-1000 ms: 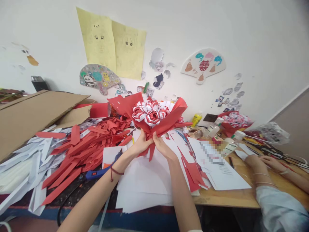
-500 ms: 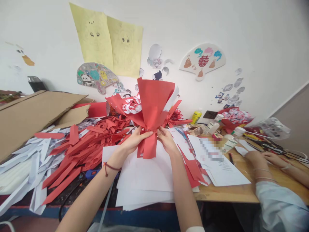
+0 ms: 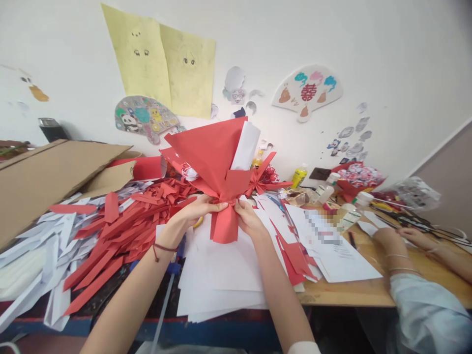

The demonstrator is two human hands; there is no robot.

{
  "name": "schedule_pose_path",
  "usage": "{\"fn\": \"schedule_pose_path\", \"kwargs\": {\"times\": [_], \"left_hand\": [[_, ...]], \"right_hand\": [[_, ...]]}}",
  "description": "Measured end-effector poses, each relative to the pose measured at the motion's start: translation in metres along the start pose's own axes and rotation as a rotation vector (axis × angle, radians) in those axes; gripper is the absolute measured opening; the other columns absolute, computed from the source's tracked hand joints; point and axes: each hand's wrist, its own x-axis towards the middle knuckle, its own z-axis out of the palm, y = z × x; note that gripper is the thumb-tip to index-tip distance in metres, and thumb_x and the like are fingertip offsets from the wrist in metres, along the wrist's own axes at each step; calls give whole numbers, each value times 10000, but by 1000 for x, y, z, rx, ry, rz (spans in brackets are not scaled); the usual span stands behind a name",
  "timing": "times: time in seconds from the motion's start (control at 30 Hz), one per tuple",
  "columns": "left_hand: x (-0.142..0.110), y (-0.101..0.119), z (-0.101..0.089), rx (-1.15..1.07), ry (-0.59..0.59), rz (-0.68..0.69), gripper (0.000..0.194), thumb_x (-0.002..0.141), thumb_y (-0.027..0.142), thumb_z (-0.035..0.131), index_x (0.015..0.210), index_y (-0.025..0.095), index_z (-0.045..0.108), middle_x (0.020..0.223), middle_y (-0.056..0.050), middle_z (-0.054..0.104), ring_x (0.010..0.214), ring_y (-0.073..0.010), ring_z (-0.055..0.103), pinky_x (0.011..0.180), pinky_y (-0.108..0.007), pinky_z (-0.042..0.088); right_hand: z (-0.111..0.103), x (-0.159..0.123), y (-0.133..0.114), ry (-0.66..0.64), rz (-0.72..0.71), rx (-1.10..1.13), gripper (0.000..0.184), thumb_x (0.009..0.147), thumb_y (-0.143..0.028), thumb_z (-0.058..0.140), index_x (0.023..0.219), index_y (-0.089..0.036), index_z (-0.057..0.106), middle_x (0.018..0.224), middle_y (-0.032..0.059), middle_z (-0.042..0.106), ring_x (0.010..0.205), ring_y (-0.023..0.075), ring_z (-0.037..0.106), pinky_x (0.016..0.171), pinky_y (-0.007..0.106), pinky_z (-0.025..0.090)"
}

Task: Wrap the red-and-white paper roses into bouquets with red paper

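I hold a paper bouquet [image 3: 217, 162] wrapped in red paper upright above the table, its back turned to me. Only a sliver of its red-and-white paper flowers shows at the left edge. My left hand [image 3: 197, 209] pinches the gathered neck of the wrap from the left. My right hand [image 3: 248, 219] grips the same neck from the right. The wrap's red tail [image 3: 223, 228] hangs below my fingers over a stack of white paper sheets [image 3: 221, 275].
A heap of red and white paper strips [image 3: 110, 231] covers the left of the table beside a cardboard box [image 3: 47, 172]. Another bouquet [image 3: 356, 179], bottles and printed sheets [image 3: 332, 246] lie at the right. Another person's arms [image 3: 409, 250] rest on the wooden table [image 3: 368, 292] there.
The bouquet has been rotated in my hands: a second ago its flowers faced me, now the plain red back of the wrap does. Both hands stay at the neck.
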Motion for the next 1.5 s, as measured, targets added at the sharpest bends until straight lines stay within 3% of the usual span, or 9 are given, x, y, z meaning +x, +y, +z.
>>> {"fn": "schedule_pose_path", "kwargs": {"times": [0.13, 0.23, 0.33, 0.4, 0.6, 0.83, 1.17, 1.5], "left_hand": [[3, 3, -8, 245, 36, 4, 546, 693, 404, 791, 1176, 189, 652, 1149, -109, 693, 1094, -268, 612, 964, -402, 460], [5, 6, -8, 324, 49, 106, 539, 704, 433, 776, 1158, 163, 666, 1134, -122, 697, 1019, -262, 639, 896, -381, 490], [4, 6, -2, 359, 136, 206, 503, 720, 448, 758, 1126, 158, 692, 1132, -125, 702, 1047, -286, 633, 833, -349, 509], [1, 5, 4, 314, 149, 225, 504, 740, 441, 744, 1160, 170, 679, 1170, -120, 690, 1070, -293, 629, 837, -348, 515], [-8, 5, 16, -12, 7, 165, 569, 743, 406, 758, 1245, 175, 623, 1202, -122, 675, 1038, -280, 657, 905, -394, 520], [-1, -2, 15, -44, 137, 149, 474, 779, 499, 702, 1084, 136, 702, 1069, -117, 728, 950, -263, 682, 838, -353, 532], [10, -14, 14, -59, 228, 232, 376, 680, 388, 808, 956, 138, 754, 1019, -114, 741, 1010, -271, 657, 906, -372, 498], [10, -7, 21, 22, 241, 226, 424, 689, 422, 789, 987, 124, 740, 997, -112, 740, 972, -290, 664, 864, -388, 516]], "right_hand": [[2, -1, 1, -3, -38, 19, 395, 716, -512, 797, 915, -181, 714, 1015, 92, 709, 981, 241, 658, 896, 360, 514], [5, -2, -1, 27, -105, -6, 354, 762, -498, 765, 908, -182, 698, 1019, 83, 704, 971, 226, 655, 916, 345, 501], [8, -3, -2, 116, -224, -90, 305, 816, -463, 722, 920, -177, 691, 1000, 76, 703, 948, 214, 653, 892, 325, 503], [9, -3, -2, 179, -288, -152, 302, 827, -452, 711, 948, -176, 689, 982, 72, 704, 919, 214, 654, 848, 317, 512], [13, -4, -2, 284, -345, -254, 312, 834, -452, 694, 967, -172, 663, 990, 72, 696, 929, 218, 645, 838, 309, 506], [22, -6, -8, 289, -412, -320, 330, 821, -424, 704, 1045, -188, 646, 1076, 77, 687, 1015, 228, 629, 894, 315, 498], [11, -5, -3, 335, -382, -365, 268, 765, -414, 761, 778, -158, 683, 764, 26, 654, 714, 171, 580, 700, 280, 473], [3, -2, 2, 363, -392, -361, 293, 761, -439, 761, 726, -159, 683, 688, 16, 631, 655, 159, 554, 670, 284, 464]]}}
